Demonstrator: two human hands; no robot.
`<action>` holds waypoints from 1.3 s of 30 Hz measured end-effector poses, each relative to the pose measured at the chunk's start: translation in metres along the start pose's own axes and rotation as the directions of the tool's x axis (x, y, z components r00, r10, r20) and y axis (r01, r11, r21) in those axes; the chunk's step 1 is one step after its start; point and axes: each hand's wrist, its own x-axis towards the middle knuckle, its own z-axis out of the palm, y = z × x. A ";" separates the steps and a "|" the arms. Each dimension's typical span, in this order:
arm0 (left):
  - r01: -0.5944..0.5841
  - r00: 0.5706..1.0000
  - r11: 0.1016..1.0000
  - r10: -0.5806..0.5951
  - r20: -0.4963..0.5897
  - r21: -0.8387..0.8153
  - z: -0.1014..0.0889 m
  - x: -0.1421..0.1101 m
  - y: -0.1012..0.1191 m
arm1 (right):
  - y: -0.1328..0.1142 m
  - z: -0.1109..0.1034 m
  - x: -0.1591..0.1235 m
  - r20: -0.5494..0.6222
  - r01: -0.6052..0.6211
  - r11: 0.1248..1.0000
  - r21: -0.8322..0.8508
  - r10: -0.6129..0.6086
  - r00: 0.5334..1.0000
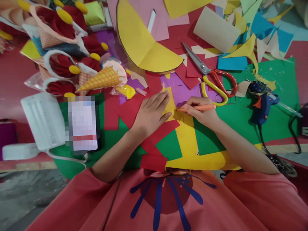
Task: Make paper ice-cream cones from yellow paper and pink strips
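Fingers of our right hand grip an orange pen at yellow paper beneath our left hand, its fingers narrowly parted; likely we're marking, and the next stroke needs steady paper.

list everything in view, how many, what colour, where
Cut paper piece: one, yellow, centre
Slim pen: one, orange, centre
Metal scissors: one pair, red and yellow handles, upper right
Creased rounded paper: one, yellow, top centre
Slim marker: one, white, top centre
Rolled paper tube: one, beige, upper right
Corded glue gun: one, blue, right
Pointed paper scraps: many, mixed, upper right
Patterned cones: several, mixed colours, upper left
Phone-like slab: one, screen pixelated, left
Boxy devices: two, white, left
Paper sheets: several, green, red, purple, throughout
Boxy blocks: two, purple, side edges
Loose shirt: one, reddish with blue streaks, bottom
Left hand: one, bare, flat on paper piece
Right hand: one, bare, gripping the pen
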 end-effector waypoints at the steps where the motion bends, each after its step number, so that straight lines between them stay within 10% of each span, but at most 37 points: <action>1: -0.001 1.000 1.000 0.001 -0.007 0.002 0.000 0.000 0.000 | 0.000 0.000 0.000 0.011 -0.017 1.000 0.012 0.017 1.000; 8: -0.011 0.999 1.000 0.010 -0.033 -0.021 0.002 -0.001 -0.001 | -0.004 0.001 -0.003 -0.015 -0.190 0.957 0.218 0.198 0.980; 39: -0.019 0.999 0.999 0.017 -0.042 -0.045 0.003 -0.001 -0.001 | -0.006 0.002 -0.002 0.046 -0.212 0.964 0.159 0.207 0.977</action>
